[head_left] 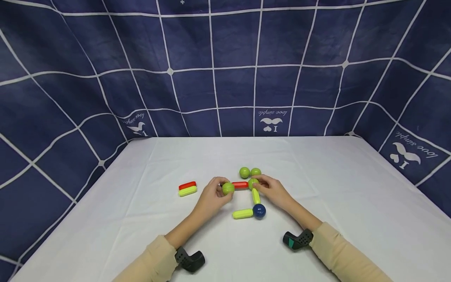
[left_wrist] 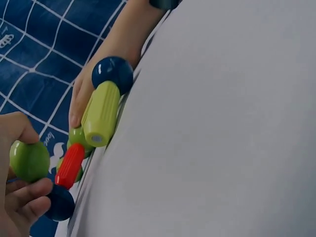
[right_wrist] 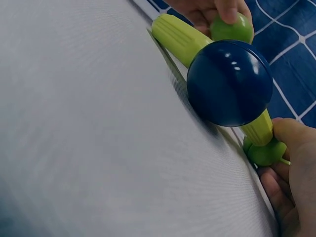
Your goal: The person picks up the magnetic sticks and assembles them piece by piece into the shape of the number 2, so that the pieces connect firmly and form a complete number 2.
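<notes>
My left hand point(head_left: 211, 194) pinches a green ball point(head_left: 228, 188) between thumb and fingers, raised off the table. Its lower fingers lie against a blue ball point(left_wrist: 60, 203) at one end of a red rod point(head_left: 241, 185). At that rod's other end, my right hand point(head_left: 274, 190) grips a green corner ball point(head_left: 253, 183). From this corner a yellow-green rod point(head_left: 256, 197) runs toward me to a second blue ball point(head_left: 259, 210). Another yellow-green rod point(head_left: 242, 214) points left from the second blue ball, its far end free. In the head view, the first blue ball is mostly hidden.
Two loose green balls, a left one point(head_left: 244, 172) and a right one point(head_left: 255, 171), sit just beyond the joined pieces. Left of my left hand, a red rod point(head_left: 187, 185) and a yellow-green rod point(head_left: 187, 191) lie side by side on the white tablecloth point(head_left: 148, 219). A blue checked curtain point(head_left: 232, 90) stands behind.
</notes>
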Demonstrator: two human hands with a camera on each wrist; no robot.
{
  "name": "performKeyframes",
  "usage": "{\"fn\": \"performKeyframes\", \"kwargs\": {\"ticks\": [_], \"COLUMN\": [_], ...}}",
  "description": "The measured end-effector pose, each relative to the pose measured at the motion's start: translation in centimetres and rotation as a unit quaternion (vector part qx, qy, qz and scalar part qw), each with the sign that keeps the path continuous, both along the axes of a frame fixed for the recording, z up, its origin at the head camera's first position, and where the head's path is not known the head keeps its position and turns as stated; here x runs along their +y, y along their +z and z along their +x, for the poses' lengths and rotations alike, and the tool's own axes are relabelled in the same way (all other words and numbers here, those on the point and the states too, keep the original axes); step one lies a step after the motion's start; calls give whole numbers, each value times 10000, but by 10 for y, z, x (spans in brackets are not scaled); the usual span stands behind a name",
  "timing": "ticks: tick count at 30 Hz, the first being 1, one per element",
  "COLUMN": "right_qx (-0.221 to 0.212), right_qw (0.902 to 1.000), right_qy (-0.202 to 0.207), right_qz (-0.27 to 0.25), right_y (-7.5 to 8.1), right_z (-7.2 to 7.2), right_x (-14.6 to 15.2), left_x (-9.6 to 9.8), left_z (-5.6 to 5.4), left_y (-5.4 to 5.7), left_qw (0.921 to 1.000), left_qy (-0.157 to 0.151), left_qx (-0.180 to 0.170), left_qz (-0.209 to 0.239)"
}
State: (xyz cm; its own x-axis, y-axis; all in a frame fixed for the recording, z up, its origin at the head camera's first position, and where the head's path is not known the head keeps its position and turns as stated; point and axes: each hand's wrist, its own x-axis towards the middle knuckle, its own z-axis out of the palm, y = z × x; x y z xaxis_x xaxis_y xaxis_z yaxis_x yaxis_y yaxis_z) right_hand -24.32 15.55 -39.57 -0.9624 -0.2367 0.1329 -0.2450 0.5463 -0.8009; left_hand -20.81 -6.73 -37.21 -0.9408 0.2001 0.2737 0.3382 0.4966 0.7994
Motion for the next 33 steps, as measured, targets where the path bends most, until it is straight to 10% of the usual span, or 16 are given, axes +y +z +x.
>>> {"fn": "performKeyframes", "kwargs": {"ticks": [16,23,33], "right_qx": [-20,-53,47], "right_qw": [10000,9999,9999], "right_qy": [70,105,117], "right_qz": [-39,-6,2], "right_y": [-3,-1,1], "right_z": [1,2,0], "right_x": [0,0,0], "left_x": [-15,-13,-10], "left_z": [22,23,22], "left_y": [-12,-14,-15], "left_qw": [9712,9576,9662], "left_qy": [-1778,-1861,-1567], "left_qx": [-609,-67,156], "left_qz": [-1463,-2196,-2042]}}
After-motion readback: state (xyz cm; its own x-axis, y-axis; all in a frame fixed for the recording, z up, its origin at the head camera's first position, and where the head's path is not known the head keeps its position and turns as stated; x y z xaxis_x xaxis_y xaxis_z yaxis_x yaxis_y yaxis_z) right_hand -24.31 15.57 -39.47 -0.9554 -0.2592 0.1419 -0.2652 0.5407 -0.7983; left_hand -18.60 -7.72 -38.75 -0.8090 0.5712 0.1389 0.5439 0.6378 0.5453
